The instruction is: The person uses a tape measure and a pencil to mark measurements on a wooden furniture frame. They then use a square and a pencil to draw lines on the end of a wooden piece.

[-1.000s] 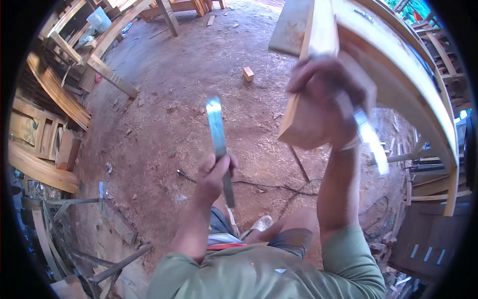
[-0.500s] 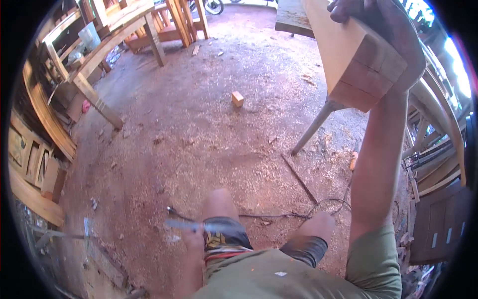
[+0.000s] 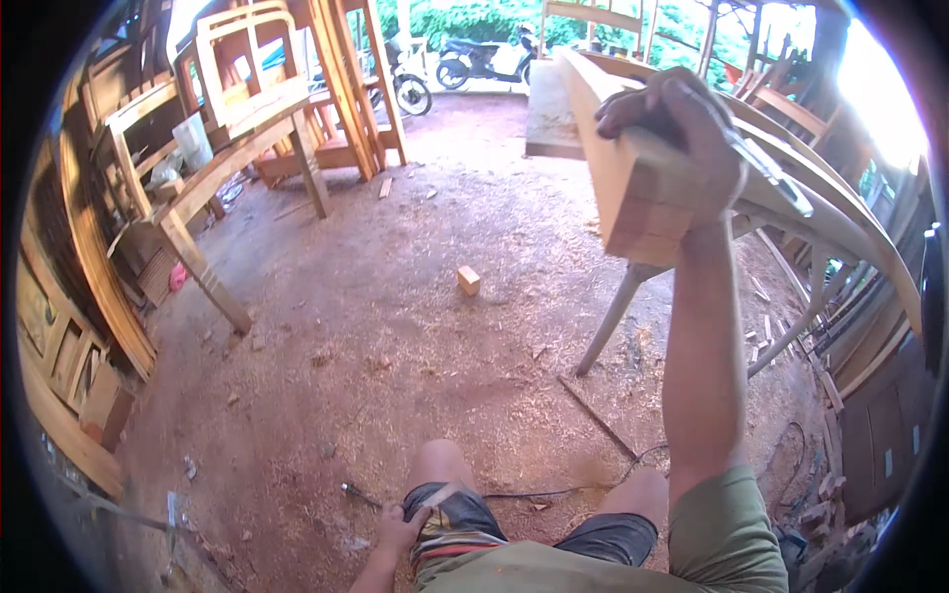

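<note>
A thick pale wooden beam [image 3: 593, 128] lies on the bench at the upper right, its squared, seamed end [image 3: 643, 212] facing me. My right hand [image 3: 682, 128] is closed over the top of this end, fingers curled over its left edge. A slender, light-coloured tool [image 3: 776, 178] sticks out to the right beside the hand; whether the hand holds it I cannot tell. Low down by my left thigh, my left hand [image 3: 400, 529] is closed on a thin flat strip [image 3: 440, 496], whose material is unclear.
A small wood block [image 3: 468, 281] sits on the shaving-strewn floor. A thin rod [image 3: 598, 417] and a dark cable [image 3: 534, 492] lie near my knees. A wooden table [image 3: 232, 138] and frames stand at left. Curved timber [image 3: 870, 222] and a slanted bench leg [image 3: 608, 321] are at right.
The view has tilted up, bringing motorbikes and greenery into sight. My right hand stays on the beam's end. The strip in my left hand has swung from level to slanting upward.
</note>
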Tool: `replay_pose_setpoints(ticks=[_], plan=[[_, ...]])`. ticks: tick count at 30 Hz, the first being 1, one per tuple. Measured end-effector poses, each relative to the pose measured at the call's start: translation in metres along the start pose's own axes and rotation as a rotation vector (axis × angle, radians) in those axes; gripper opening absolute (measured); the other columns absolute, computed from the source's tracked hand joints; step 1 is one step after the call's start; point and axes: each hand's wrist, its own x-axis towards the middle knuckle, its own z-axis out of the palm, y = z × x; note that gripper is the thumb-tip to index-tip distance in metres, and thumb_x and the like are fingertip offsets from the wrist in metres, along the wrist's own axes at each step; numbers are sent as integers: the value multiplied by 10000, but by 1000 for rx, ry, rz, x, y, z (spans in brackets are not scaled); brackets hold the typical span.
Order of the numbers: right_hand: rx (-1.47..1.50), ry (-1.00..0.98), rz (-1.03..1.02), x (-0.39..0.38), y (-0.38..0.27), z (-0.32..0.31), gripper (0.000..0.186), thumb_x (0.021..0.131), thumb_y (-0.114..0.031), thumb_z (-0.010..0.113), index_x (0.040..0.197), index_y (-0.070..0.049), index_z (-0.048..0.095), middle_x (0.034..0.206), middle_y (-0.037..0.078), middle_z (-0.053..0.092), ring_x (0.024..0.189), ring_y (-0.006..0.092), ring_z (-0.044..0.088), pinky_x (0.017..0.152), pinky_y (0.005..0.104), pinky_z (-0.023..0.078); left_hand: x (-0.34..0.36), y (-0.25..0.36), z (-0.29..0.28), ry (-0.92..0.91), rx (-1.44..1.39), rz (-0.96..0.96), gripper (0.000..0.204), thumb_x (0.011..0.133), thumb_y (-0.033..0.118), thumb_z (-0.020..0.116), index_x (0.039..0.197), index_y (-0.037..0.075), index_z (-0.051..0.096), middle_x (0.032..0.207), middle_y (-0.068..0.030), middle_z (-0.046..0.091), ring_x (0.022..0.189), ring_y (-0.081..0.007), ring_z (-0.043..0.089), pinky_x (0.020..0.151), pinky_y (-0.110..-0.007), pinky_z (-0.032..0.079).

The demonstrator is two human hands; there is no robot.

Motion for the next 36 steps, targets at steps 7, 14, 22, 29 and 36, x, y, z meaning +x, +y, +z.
replay_pose_setpoints(ticks=[7,14,22,29,36], plan=[[-143,139,200,-1,-29,12,214,901,-164,559,886,39,626,773,182,716,713,218,696,714,332,564,30,55,-12,236,-359,55,437,924,369,652,786,-45,624,696,-277,617,669,-460,631,623,-533,462],[-453,297,-55,-33,-18,12,240,1004,-219,541,1022,15,588,950,160,712,875,223,696,809,325,536,129,234,-201,551,-586,684,127,937,71,643,941,-39,580,868,-149,566,733,-275,553,613,-370,441],[-605,410,-88,-98,-35,33,344,1020,-341,587,1173,-34,603,1168,116,680,1047,181,621,906,297,483,101,369,-333,750,-438,1352,29,931,-13,611,909,-19,592,875,-72,566,753,-177,525,648,-315,420],[-496,375,70,-114,-38,41,452,908,-37,714,1328,-20,547,1278,146,648,1185,235,617,936,348,507,101,408,-373,964,-48,1454,406,827,328,797,601,78,570,688,-9,630,524,-137,557,438,-305,420],[432,459,163,-93,-65,39,326,919,-9,679,1234,-18,594,1074,117,665,993,178,659,850,284,551,99,420,-395,1000,-6,1478,521,783,396,830,540,74,501,651,-16,626,484,-152,532,446,-332,409]])
